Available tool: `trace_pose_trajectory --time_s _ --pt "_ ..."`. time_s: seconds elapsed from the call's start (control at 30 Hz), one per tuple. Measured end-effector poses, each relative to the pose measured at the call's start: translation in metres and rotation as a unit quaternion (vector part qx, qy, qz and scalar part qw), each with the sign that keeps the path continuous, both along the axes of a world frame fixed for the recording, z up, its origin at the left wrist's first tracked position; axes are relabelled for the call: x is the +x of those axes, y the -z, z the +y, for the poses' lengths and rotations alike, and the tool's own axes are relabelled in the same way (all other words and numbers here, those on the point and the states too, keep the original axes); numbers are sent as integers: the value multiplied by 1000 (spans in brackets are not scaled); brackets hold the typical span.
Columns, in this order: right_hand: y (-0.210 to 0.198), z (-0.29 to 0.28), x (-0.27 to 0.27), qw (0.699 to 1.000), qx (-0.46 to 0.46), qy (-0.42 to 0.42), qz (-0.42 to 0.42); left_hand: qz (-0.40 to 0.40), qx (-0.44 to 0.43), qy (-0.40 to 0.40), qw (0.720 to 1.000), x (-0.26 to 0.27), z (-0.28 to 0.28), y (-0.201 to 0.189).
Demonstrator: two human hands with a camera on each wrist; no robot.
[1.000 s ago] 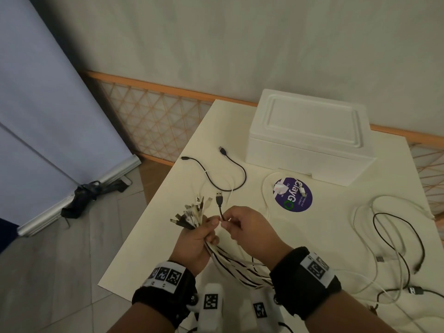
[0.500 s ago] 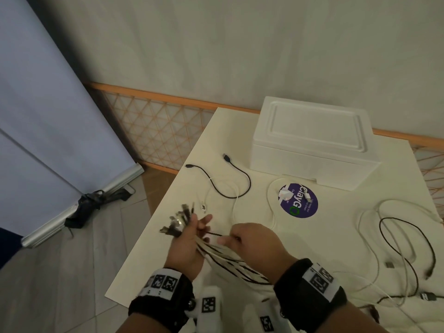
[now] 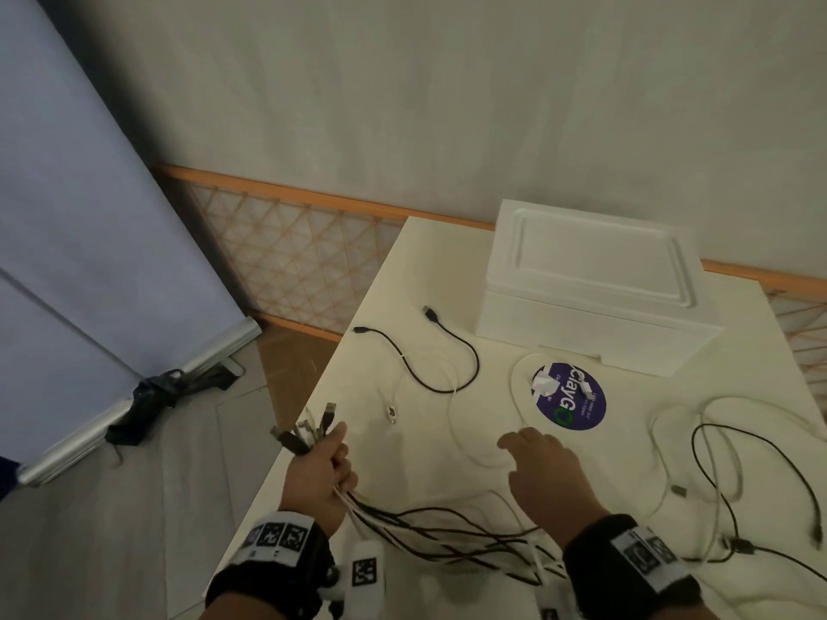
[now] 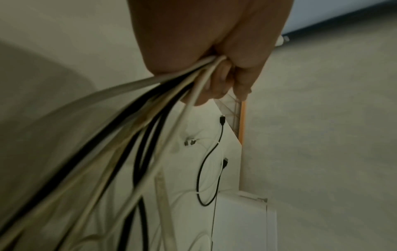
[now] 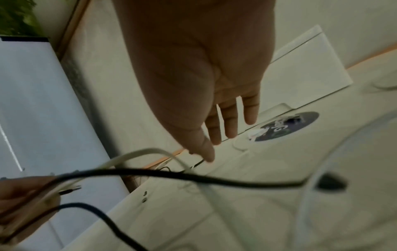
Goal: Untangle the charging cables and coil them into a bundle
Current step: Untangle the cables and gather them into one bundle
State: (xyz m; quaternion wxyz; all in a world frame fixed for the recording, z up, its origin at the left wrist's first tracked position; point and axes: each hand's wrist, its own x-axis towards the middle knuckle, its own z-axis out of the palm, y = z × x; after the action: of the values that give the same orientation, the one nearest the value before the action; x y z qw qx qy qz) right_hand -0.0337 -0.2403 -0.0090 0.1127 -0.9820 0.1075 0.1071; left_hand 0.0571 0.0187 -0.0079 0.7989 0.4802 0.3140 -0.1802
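Observation:
My left hand grips a bunch of black and white charging cables near the table's left edge, their plugs fanning out above the fist. The left wrist view shows the fingers curled round the cables. My right hand hovers flat over the table with straight fingers and holds nothing. A loose black cable and a thin white cable lie ahead on the table. More tangled cables lie at the right.
A white foam box stands at the back of the table. A purple round sticker lies in front of it. Off the left edge is floor, with a leaning blue panel and an orange lattice fence.
My right hand has let go of the black plug it pinched beside the bunch and moved right and forward, fingers now straight. The left hand keeps its grip on the bunch.

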Motion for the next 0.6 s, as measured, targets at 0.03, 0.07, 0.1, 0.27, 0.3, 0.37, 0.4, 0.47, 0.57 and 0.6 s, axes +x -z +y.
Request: trace_pose_trajectory --time_s 0.03,0.07,0.1,0.27,0.3,0.37,0.4,0.47,0.57,0.6 --pt "3 2 7 1000 4 8 -8 -5 2 14 1000 0 0 -2" --pt "6 4 13 1000 2 15 -3 -6 2 26 1000 0 -1 -4" --pt "11 5 16 1000 -8 15 9 -6 5 37 999 1 0 -5" --pt "17 9 19 995 -83 -29 39 7 3 77 997 6 5 -13" --pt "16 11 19 996 -84 -34 27 17 -2 80 997 8 6 -13" --pt "10 15 21 998 -62 -25 -14 36 -9 82 996 11 7 -11" --pt "5 17 22 998 -45 -18 -42 42 -16 82 996 12 6 -10" --pt "-7 21 22 998 9 -11 -63 51 -40 87 994 15 4 -10" --pt "-24 28 20 992 66 -10 -108 67 -63 128 988 18 0 -10" --pt "-27 31 18 991 69 -14 -117 69 -67 146 985 19 -1 -9"
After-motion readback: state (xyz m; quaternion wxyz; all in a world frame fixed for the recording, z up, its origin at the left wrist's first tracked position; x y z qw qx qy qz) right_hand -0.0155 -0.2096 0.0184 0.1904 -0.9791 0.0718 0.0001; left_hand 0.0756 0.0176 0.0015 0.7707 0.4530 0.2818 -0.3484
